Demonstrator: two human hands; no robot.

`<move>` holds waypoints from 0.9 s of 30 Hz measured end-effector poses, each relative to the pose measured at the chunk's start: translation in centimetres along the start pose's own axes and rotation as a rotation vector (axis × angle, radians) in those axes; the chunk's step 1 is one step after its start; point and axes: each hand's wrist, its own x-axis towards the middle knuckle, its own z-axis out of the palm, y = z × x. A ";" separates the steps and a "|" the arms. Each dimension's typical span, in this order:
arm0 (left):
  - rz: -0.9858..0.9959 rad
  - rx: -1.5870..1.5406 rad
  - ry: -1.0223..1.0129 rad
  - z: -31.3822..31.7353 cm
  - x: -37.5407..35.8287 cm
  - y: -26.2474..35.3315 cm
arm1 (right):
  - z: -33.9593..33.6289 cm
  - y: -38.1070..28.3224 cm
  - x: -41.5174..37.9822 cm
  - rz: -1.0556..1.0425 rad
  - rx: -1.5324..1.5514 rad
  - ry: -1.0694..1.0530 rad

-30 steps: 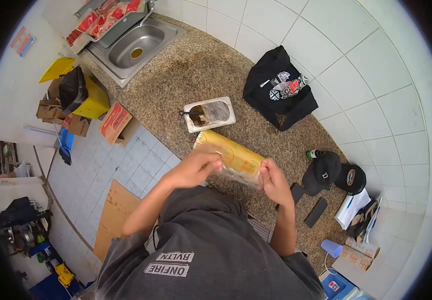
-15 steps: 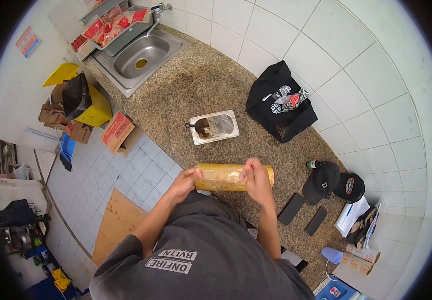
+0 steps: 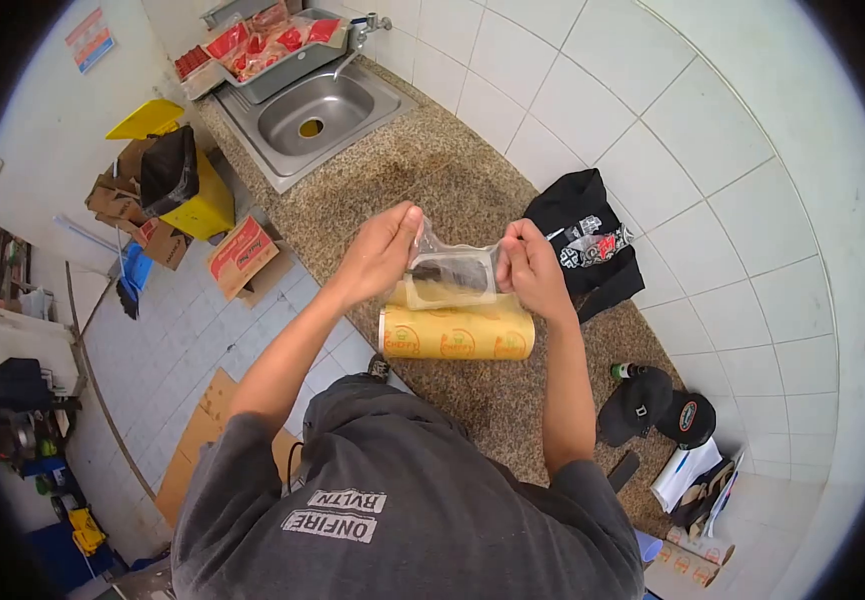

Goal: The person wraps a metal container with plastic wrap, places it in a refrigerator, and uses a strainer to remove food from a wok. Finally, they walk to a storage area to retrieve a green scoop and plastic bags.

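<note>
A yellow roll of cling film [image 3: 458,334] lies on the speckled granite counter [image 3: 423,180] near its front edge. A clear sheet of film [image 3: 450,262] rises from the roll, stretched between both hands. My left hand [image 3: 381,252] pinches the sheet's left edge and my right hand [image 3: 531,266] pinches its right edge. Behind the stretched sheet a small metal tray [image 3: 445,278] with something dark in it shows through the film, mostly hidden.
A steel sink [image 3: 321,108] with a tap sits at the counter's far left, a tray of red packets [image 3: 271,30] behind it. A black bag [image 3: 589,240] stands against the tiled wall. Two caps [image 3: 659,408] lie right. Yellow bin [image 3: 193,195] and cardboard boxes [image 3: 241,254] on the floor.
The roll now lies on the counter. Both hands have lifted away from me, pulling a sheet of film up from the roll and over the metal tray.
</note>
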 end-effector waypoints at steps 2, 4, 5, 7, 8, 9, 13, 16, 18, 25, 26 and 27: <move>-0.168 -0.681 -0.393 0.6 1.7 -4.3 | -0.2 0.3 1.3 0.089 0.155 -0.084; -0.194 -0.857 -0.428 0.8 2.5 -5.5 | -0.4 1.3 3.0 0.115 0.177 -0.089; -0.099 -0.652 -0.412 0.9 3.3 -6.1 | -0.5 1.8 3.8 0.120 0.113 -0.036; -0.021 -0.462 -0.378 1.2 6.0 -8.7 | -1.0 3.9 6.3 0.103 -0.039 0.055; -0.025 -0.466 -0.376 1.6 8.0 -10.3 | -0.9 5.5 8.0 0.107 -0.040 0.051; -0.009 -0.306 -0.271 2.2 10.3 -11.7 | -0.8 7.0 9.9 -0.012 -0.238 0.157; 0.055 0.168 -0.063 5.0 15.4 -20.5 | 1.1 14.6 14.7 -0.025 -0.524 0.305; -0.104 0.194 -0.060 5.4 14.1 -25.4 | 3.3 19.8 16.2 0.095 -0.617 0.129; -0.136 0.171 -0.016 6.2 11.0 -26.8 | 4.0 22.5 15.8 0.118 -0.630 0.011; 0.069 0.177 0.065 9.5 5.1 -29.0 | 0.7 25.2 17.2 0.495 -0.286 -0.273; 0.060 0.171 0.053 9.3 5.0 -28.9 | 0.4 24.8 16.8 0.652 -0.123 -0.285; -0.311 -0.239 0.057 8.8 5.2 -28.2 | -0.1 23.3 16.6 0.667 -0.120 -0.282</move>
